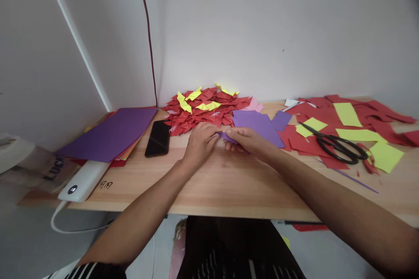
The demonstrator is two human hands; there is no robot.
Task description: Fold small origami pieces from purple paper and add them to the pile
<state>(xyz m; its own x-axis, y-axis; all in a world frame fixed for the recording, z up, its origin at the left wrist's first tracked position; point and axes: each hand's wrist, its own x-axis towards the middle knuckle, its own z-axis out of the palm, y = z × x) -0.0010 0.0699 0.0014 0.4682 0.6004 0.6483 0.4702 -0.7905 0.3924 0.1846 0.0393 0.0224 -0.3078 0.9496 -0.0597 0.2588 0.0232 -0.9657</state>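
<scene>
We grip the small purple piece (228,137) in left-hand (199,143) and right-hand (249,139) fingertips, presumably for two-sided control, with the scissors (338,144) apart, leaving finger room.

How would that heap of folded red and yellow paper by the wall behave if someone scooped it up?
The heap would probably break apart rather than lift as one, since it looks like many separate folded pieces piled loosely. Each piece should be light, being thin paper. The yellow pieces on top would likely slide off early.
</scene>
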